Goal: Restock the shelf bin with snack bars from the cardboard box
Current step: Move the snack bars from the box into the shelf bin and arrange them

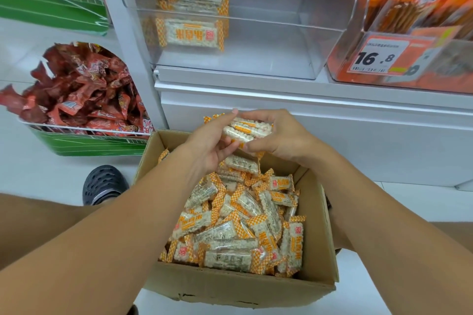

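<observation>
Both hands, left (212, 140) and right (276, 135), grip bars (247, 130), perhaps two, above the box (230, 286). Square the stack. Lay it beside the bin (256, 41) row.

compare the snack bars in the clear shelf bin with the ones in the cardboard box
The bars in the shelf bin stand in one neat row along the bin's left side; those in the cardboard box lie jumbled at all angles. The bin is mostly bare, while the box holds far more. Both have the same orange-checked wrappers.
</observation>
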Available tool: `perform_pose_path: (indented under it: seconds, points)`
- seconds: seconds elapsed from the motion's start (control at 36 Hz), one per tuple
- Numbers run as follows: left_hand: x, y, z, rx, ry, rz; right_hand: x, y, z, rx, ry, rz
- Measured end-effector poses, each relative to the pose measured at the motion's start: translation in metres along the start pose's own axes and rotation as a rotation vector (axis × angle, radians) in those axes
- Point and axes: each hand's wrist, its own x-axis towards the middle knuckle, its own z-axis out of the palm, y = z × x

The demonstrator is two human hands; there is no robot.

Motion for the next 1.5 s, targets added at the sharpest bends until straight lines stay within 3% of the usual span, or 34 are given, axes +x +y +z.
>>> perform_pose_path:
  seconds: [0.11, 0.25, 0.42, 0.53, 0.61, 0.69, 0.83, 1.0, 1.14, 1.22, 1.31, 1.36, 1.5]
  points:
    - [-0.024, 0.035, 0.003, -0.059, -0.031, 0.026, -0.003, -0.03, -0.014, -0.077, 0.184, -0.167]
    - [-0.064, 0.097, 0.01, -0.033, -0.024, 0.186, 0.001, -0.077, -0.025, -0.266, 0.266, -0.421]
    - [-0.097, 0.186, 0.022, 0.13, -0.142, 0.359, 0.038, -0.146, -0.064, -0.175, 0.362, -0.571]
    - [-0.092, 0.235, 0.015, 0.461, -0.019, 0.428, 0.079, -0.172, -0.096, 0.029, 0.175, -0.387]
    - [-0.073, 0.261, 0.001, 0.938, 0.118, 0.632, 0.11, -0.171, -0.104, -0.048, 0.072, -0.332]
    - [-0.056, 0.277, -0.002, 1.345, -0.058, 0.754, 0.133, -0.166, -0.102, -0.086, -0.044, -0.276]
    - [-0.028, 0.29, 0.019, 1.863, -0.263, 0.657, 0.153, -0.162, -0.093, -0.19, -0.16, -0.284]
    - [0.01, 0.284, 0.026, 2.079, -0.422, 0.477, 0.173, -0.153, -0.073, -0.364, -0.336, -0.269]
    - [0.024, 0.282, 0.02, 2.085, -0.481, 0.421, 0.188, -0.158, -0.071, -0.528, -0.435, -0.251]
    - [0.027, 0.281, 0.018, 2.087, -0.499, 0.433, 0.194, -0.168, -0.083, -0.436, -0.516, -0.154]
    - [0.027, 0.282, 0.019, 2.082, -0.491, 0.402, 0.198, -0.171, -0.096, -0.381, -0.46, -0.057]
    - [0.027, 0.284, 0.021, 2.002, -0.481, 0.312, 0.196, -0.167, -0.098, -0.424, -0.457, 0.063]
    - [0.026, 0.289, 0.028, 1.884, -0.418, 0.109, 0.188, -0.154, -0.085, -0.331, -0.648, 0.415]
